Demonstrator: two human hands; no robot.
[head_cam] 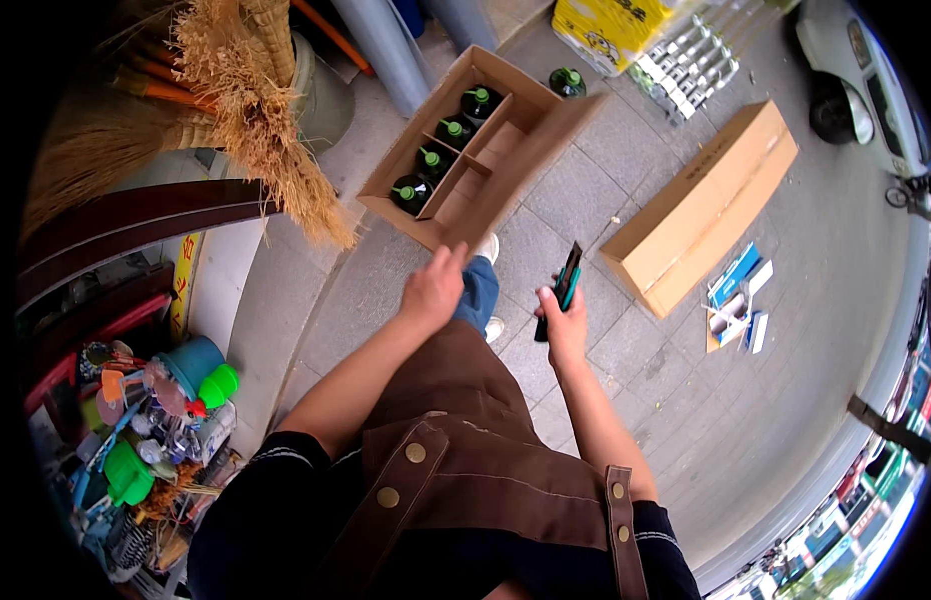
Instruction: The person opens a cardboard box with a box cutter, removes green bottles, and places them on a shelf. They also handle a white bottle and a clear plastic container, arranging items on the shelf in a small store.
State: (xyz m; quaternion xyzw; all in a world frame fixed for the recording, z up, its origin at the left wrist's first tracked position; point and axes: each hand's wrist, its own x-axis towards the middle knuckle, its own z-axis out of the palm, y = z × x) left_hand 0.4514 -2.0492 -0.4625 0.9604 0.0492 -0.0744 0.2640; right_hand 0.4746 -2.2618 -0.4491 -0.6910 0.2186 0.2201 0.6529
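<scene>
My left hand [434, 291] is at the near corner of an open cardboard box [390, 217], its fingertips at the raised flap; whether they pinch it I cannot tell. In my right hand [564, 324] is a black and teal utility knife [567, 279], pointing away from me. Inside the box, cardboard dividers [444, 186] form compartments. Several dark green bottles [455, 130] with bright green handled caps stand in the row on the left. The flap hides part of the right side. Just beyond the box's far right corner stands another such bottle [567, 81].
A closed long carton [705, 210] and torn small packaging [732, 311] lie on the paving to the right. Straw brooms [267, 127] lean at upper left. Plastic housewares [158, 420] crowd the lower left. A yellow package [608, 30] and a parked vehicle [863, 82] are farther off.
</scene>
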